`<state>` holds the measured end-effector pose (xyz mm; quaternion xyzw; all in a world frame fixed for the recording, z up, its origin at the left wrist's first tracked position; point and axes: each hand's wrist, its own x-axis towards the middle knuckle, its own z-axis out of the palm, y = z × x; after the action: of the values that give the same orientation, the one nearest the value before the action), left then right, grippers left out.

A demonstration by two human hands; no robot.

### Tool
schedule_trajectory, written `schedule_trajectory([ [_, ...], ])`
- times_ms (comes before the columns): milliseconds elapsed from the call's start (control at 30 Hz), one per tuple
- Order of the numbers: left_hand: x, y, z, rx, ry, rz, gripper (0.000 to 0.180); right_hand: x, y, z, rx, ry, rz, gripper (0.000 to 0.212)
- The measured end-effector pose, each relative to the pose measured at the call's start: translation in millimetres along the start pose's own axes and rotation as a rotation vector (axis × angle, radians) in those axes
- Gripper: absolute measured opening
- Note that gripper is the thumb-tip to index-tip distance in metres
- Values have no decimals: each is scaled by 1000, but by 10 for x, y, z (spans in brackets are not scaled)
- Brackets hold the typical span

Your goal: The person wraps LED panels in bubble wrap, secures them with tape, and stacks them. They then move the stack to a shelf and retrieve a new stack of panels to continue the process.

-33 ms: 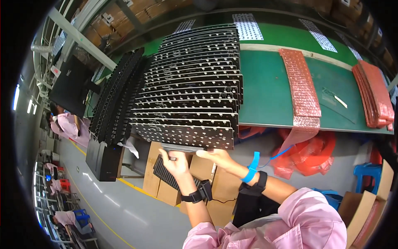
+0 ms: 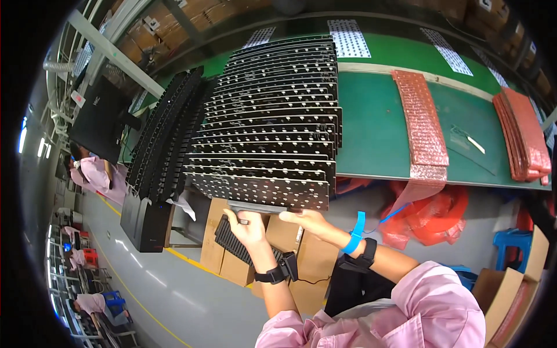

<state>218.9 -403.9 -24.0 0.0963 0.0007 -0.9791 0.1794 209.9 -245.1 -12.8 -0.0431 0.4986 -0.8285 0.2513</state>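
Observation:
Both my hands grip a thin dark circuit board (image 2: 258, 207), seen almost edge-on in front of the nearest board of the row. My left hand (image 2: 248, 228) has its fingers wrapped round the left part of its near edge, fingertips partly hidden under it. At the right end, my right hand (image 2: 307, 221) pinches it, thumb on the near side and the other fingers hidden. Beyond stands a long row of black circuit boards (image 2: 261, 184) with pale dots, upright one behind another. Left of the row are black slotted racks (image 2: 159, 136).
A strip of pink bubble wrap (image 2: 420, 119) lies across the green bench (image 2: 365, 127) and hangs over its front edge. Folded pink bubble-wrap bags (image 2: 522, 136) are stacked at the right. Below are red wrap (image 2: 432, 217), cardboard boxes (image 2: 313, 261) and a blue stool (image 2: 513, 243). A monitor (image 2: 98, 119) stands left.

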Motion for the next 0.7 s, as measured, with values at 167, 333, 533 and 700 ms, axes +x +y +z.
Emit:
schedule_trajectory([
  [167, 70, 36, -60, -107, 169, 12, 36, -102, -139, 21, -83, -25, 301, 32],
  [333, 145, 25, -101, 1, 5, 10, 31, -71, -32, 269, 38, 201, 101, 34],
  [533, 234, 33, -116, 88, 177, 77, 31, 62, 53, 248, -183, 280, 182, 32],
  [700, 450, -120, -183, 386, 412, 192, 33, 194, 47, 115, -329, 290, 150, 27],
])
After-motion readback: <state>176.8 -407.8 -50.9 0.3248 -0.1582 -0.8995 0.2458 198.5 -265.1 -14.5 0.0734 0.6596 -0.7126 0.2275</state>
